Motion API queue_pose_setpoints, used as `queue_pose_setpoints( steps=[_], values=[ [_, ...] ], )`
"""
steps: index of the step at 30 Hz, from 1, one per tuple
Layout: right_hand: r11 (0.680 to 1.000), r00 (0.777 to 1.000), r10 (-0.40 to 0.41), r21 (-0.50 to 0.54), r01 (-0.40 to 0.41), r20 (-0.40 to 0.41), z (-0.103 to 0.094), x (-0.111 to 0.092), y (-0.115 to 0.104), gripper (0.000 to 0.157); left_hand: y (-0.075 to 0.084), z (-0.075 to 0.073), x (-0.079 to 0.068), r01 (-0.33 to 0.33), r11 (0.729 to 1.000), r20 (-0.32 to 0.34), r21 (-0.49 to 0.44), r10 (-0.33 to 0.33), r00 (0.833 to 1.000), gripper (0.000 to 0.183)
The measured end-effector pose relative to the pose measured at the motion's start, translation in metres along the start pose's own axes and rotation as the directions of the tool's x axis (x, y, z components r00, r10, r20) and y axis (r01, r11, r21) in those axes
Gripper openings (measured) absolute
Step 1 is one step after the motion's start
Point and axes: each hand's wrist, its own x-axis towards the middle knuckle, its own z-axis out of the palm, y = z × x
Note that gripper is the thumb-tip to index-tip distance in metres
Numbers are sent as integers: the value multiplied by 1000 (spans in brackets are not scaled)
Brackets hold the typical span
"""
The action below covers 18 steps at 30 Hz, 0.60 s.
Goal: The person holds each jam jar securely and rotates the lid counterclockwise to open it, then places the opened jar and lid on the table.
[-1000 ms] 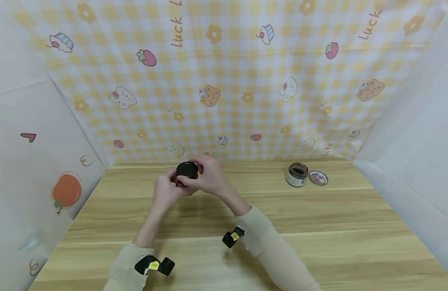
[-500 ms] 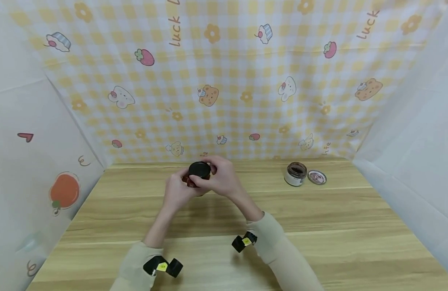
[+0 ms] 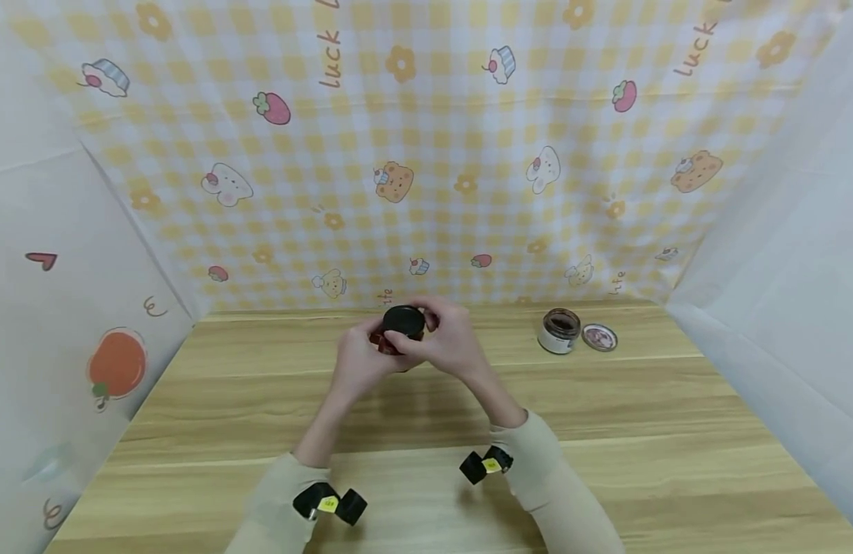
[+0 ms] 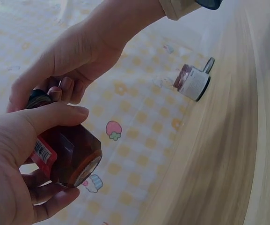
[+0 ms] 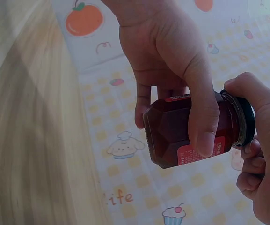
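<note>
A faceted glass jar of dark red contents (image 5: 167, 126), with a red label, is held up between both hands near the back of the table. My left hand (image 3: 362, 362) grips the jar's body, thumb on one side and fingers on the other. On its black lid (image 3: 402, 318), my right hand (image 3: 454, 340) has its thumb and curled fingers around the rim. The left wrist view shows the base of the jar (image 4: 71, 152) tilted toward the lower right. Whether the lid is loose cannot be seen; it sits on the jar's mouth.
At the back right of the wooden table (image 3: 606, 446) stands a second jar (image 3: 559, 332), uncovered, with dark residue inside and a white label. Its round lid (image 3: 599, 337) lies beside it. A checked cloth (image 3: 468, 138) hangs behind, and white sheets flank both sides.
Both hands have shifted to the right together with the jar, keeping their holds on body and lid. The head view has turned slightly. The second jar and its lid stay in place.
</note>
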Motion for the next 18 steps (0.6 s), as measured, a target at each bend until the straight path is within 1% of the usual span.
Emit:
queue_pose_setpoints(
  steps=[3, 6, 13, 18],
  values=[
    [1000, 1000, -2, -9, 2, -15, -8, -2, 1, 37, 4, 5, 2, -15, 1000, 4, 12, 15, 1000, 33],
    [1000, 1000, -13, -27, 12, -21, -14, -4, 2, 36, 8, 10, 3, -16, 1000, 1, 15, 16, 1000, 32],
    [998, 999, -4, -55, 3, -34, -25, -9, 6, 37, 12, 22, 5, -7, 1000, 34, -24, 7, 999, 33],
    [996, 999, -4, -87, -1, -54, -33, -12, 8, 38, 15, 30, 7, -4, 999, 45, -52, 6, 999, 35]
  ],
)
